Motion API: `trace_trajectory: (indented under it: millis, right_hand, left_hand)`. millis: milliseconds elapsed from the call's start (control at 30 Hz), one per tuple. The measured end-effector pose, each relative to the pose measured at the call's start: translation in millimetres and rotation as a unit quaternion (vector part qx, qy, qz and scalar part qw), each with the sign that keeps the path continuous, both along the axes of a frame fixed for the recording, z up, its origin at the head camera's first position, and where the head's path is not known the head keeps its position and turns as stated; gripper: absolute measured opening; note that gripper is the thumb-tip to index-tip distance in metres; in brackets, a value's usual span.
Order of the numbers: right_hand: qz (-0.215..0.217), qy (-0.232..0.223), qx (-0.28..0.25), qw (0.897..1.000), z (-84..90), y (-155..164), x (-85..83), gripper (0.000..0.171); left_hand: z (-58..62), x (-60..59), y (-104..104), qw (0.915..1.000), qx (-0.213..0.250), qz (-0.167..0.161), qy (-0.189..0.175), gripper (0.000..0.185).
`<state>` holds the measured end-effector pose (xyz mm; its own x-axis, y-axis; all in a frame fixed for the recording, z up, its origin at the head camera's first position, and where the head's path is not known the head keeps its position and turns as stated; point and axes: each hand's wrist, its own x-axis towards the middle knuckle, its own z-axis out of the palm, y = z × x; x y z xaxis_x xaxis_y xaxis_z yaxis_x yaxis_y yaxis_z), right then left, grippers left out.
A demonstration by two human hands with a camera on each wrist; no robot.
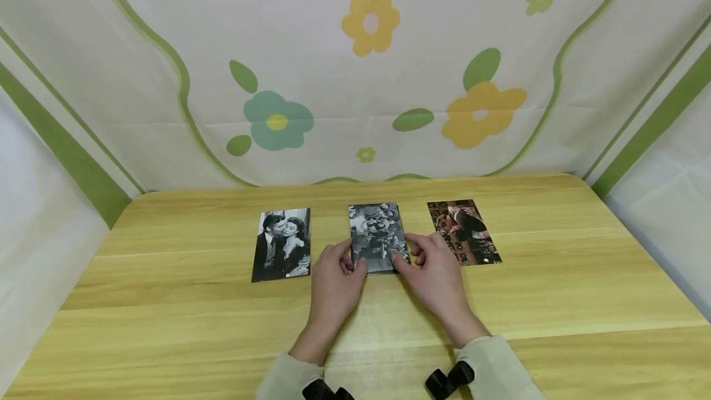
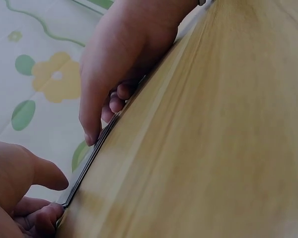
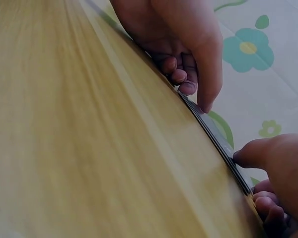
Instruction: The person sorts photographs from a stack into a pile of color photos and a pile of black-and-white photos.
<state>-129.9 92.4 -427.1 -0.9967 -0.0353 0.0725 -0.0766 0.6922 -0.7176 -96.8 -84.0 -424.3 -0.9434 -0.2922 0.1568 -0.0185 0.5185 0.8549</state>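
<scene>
My left hand (image 1: 335, 281) and right hand (image 1: 436, 276) rest on the bench (image 1: 166, 326), each pinching a near corner of the stack (image 1: 378, 236) of photos at mid-bench. Left of it lies a black-and-white photo (image 1: 281, 243) of a couple, right of it a colour photo (image 1: 464, 231). I can read no writing. Behind hangs a flowered cloth (image 1: 355, 66).

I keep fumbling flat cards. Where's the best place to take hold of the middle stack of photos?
Probably by its two long edges near the close end, one hand from each side: the middle stack lies flat, and the left hand and right hand already flank it.
</scene>
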Motion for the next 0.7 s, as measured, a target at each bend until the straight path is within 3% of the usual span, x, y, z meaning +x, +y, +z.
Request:
trace_trajectory:
  millis: [700]
  right_hand:
    - [0.0, 0.006, -0.003, 1.0, 0.0, -0.1, 2.7, 0.057]
  left_hand:
    - [-0.3, 3.3, -1.4, 0.9993, 0.037, -0.002, 0.001, 0.042]
